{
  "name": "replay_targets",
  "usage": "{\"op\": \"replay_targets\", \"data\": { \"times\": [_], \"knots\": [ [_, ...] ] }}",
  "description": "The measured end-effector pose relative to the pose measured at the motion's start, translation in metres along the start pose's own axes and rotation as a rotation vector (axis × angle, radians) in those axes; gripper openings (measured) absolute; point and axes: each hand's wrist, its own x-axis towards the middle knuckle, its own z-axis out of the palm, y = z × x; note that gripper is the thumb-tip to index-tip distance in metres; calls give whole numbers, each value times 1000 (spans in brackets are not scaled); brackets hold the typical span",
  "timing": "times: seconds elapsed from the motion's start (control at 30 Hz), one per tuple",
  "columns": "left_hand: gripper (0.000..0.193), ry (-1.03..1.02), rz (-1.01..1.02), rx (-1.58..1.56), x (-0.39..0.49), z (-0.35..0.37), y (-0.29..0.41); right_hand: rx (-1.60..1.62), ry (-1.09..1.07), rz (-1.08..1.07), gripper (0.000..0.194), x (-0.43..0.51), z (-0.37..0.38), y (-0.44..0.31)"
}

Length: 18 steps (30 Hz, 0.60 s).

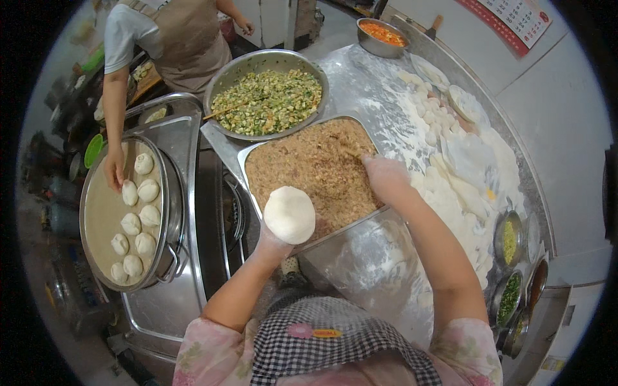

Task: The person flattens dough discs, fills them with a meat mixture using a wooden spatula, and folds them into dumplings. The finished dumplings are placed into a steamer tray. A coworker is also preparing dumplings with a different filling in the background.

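On my left hand (276,243) lies a round, flat dough wrapper (289,215), held over the near left corner of a metal tray (245,150). Minced filling (314,169) fills that tray. My right hand (387,178) is at the tray's right side, its fingertips at a thin tool (356,151) that dips into the filling; how much of the tool is buried cannot be seen. Beyond the tray stands a big steel bowl (323,82) of chopped green and yellow filling. Several pale dough pieces (437,116) lie on the floured metal table (376,255) to the right.
A co-worker's hand (114,169) touches a filled bun (129,192) among several in a round steamer (91,260) at left. A bowl of orange filling (383,36) stands at the far edge. Small bowls of yellow bits (509,241) and chopped greens (509,299) line the right edge.
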Motion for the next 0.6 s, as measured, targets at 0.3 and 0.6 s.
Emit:
{"op": "replay_targets", "data": {
  "times": [0.3, 0.6],
  "knots": [
    [38, -7, -67, -115, 39, -15, 24, 10, -126, -10, 21, -9, -52, 11],
    [42, 7, -40, 72, 68, -20, 21, 250, -160, -18, 25, 20, -12, 7]
  ]
}}
